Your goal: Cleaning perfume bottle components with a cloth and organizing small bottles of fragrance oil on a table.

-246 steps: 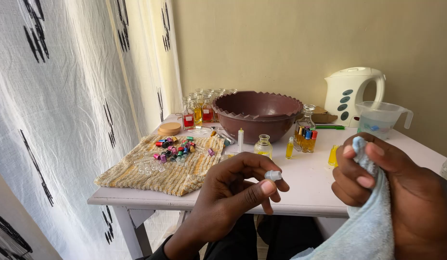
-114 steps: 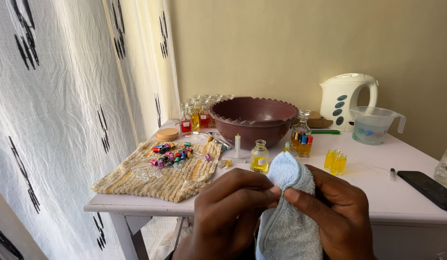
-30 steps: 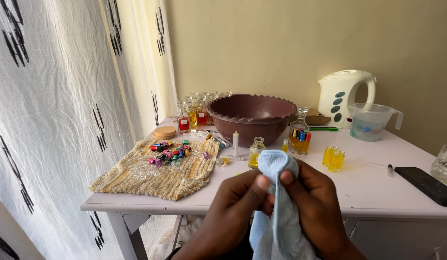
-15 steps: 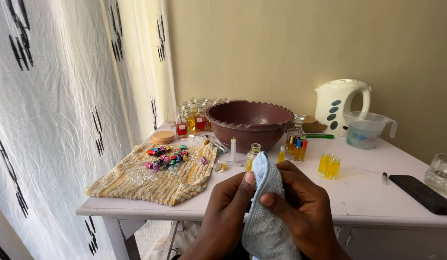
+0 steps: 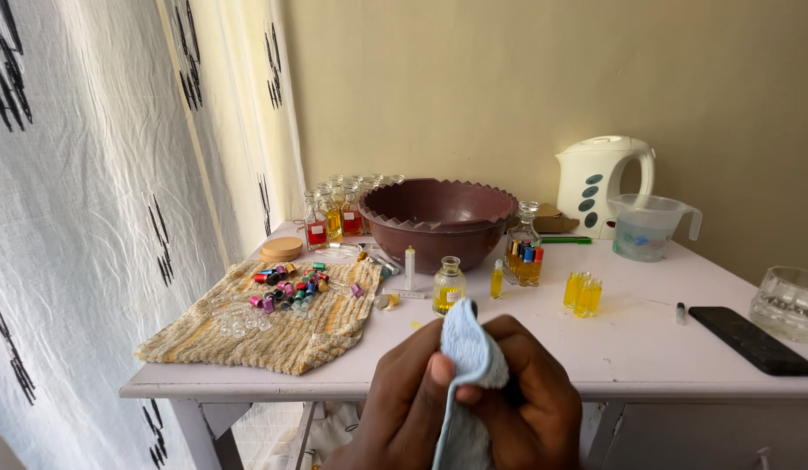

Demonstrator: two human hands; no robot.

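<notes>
Both my hands are raised close together at the bottom centre, over the table's front edge. A light blue cloth [image 5: 467,359] is pinched between them and hangs down below. My left hand [image 5: 402,405] grips the cloth's left side with the thumb on top. My right hand [image 5: 533,402] closes around the cloth from the right; anything wrapped inside is hidden. Just beyond the hands stands a small glass bottle of yellow liquid [image 5: 448,287].
The pale table [image 5: 647,344] carries a yellow knitted mat [image 5: 291,335] with coloured caps [image 5: 286,290], a brown bowl [image 5: 439,218], small bottles [image 5: 334,218], yellow vials [image 5: 582,293], a white kettle [image 5: 604,183], a measuring jug [image 5: 647,228], a black phone [image 5: 752,339] and a glass dish [image 5: 791,303]. A curtain hangs left.
Earlier my left hand held a small cap apart from the cloth. Both hands have since closed on the cloth and shifted slightly with it; the view has tilted a little.
</notes>
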